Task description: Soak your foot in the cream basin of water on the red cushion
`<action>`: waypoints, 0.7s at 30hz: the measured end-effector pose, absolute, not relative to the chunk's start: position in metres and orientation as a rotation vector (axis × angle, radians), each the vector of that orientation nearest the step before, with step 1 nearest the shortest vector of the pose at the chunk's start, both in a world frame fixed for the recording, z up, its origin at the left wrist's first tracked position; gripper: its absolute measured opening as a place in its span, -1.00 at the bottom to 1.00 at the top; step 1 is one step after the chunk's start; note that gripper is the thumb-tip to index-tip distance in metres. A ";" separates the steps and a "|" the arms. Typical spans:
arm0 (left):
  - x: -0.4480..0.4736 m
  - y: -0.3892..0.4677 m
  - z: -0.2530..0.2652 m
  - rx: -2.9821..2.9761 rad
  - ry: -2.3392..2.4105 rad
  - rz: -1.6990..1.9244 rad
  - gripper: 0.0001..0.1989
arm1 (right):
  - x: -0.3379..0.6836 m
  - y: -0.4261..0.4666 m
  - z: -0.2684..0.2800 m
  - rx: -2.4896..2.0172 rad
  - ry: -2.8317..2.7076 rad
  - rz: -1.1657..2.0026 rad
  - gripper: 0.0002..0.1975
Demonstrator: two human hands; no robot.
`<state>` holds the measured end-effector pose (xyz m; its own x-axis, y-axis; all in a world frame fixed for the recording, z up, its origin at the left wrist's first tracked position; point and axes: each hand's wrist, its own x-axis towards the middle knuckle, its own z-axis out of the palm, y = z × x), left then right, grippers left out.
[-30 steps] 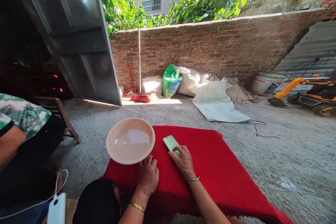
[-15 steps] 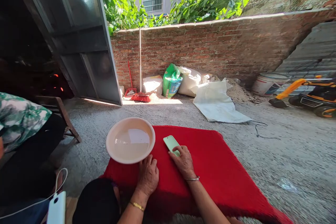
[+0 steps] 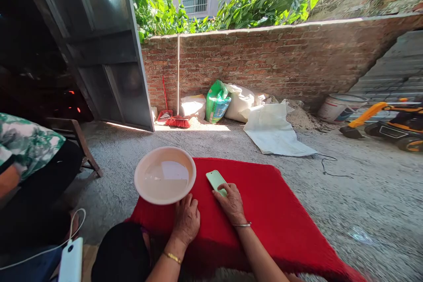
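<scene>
A pale green phone (image 3: 216, 179) lies on the red cloth (image 3: 261, 202) in front of me. My right hand (image 3: 231, 202) grips the phone's near end, thumb at its left edge and a bent finger over its face. To the left, my left hand (image 3: 187, 219) rests on the cloth, holding nothing, with its fingers loosely stretched out. Its fingertips are close to the near rim of a pinkish plastic basin (image 3: 141, 194); I cannot tell whether they touch it. Clear water stands in the basin, reflecting a bright patch.
At the left sits a person in a patterned sleeve (image 3: 31, 147), near a wooden chair (image 3: 77, 141). A white power bank (image 3: 71, 260) with a cable lies lower left. Beyond are a metal door (image 3: 109, 53), broom (image 3: 178, 121), sacks (image 3: 239, 103), bucket (image 3: 340, 108) and toy excavator (image 3: 393, 125).
The seated person's forearm has come further into view at the left. My camera view has shifted slightly; both my hands, the phone and the basin stay in place.
</scene>
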<state>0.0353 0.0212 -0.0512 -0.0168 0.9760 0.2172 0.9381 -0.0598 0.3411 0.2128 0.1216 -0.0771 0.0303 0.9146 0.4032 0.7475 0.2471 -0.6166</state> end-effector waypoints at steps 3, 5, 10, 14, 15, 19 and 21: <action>0.035 0.021 -0.052 2.144 2.085 0.625 -0.66 | 0.213 0.121 -0.077 -1.537 -1.749 0.272 -0.81; 0.035 0.021 -0.052 2.153 2.086 0.621 -0.67 | 0.212 0.121 -0.077 -1.536 -1.748 0.269 -0.81; 0.035 0.021 -0.053 2.163 2.094 0.617 -0.67 | 0.212 0.121 -0.077 -1.539 -1.744 0.274 -0.81; 0.034 0.021 -0.052 2.164 2.094 0.617 -0.67 | 0.211 0.121 -0.076 -1.535 -1.740 0.278 -0.82; 0.034 0.021 -0.052 2.164 2.094 0.615 -0.67 | 0.211 0.121 -0.075 -1.533 -1.740 0.278 -0.82; 0.035 0.021 -0.049 2.145 2.081 0.609 -0.67 | 0.212 0.120 -0.075 -1.524 -1.740 0.282 -0.81; 0.035 0.021 -0.049 2.127 2.078 0.612 -0.67 | 0.212 0.120 -0.074 -1.519 -1.740 0.283 -0.80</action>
<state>0.0353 0.0212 -0.0486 -0.0154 0.9778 0.2092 0.9351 -0.0600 0.3492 0.2119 0.1205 -0.0744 0.0324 0.9114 0.4102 0.7342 0.2568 -0.6285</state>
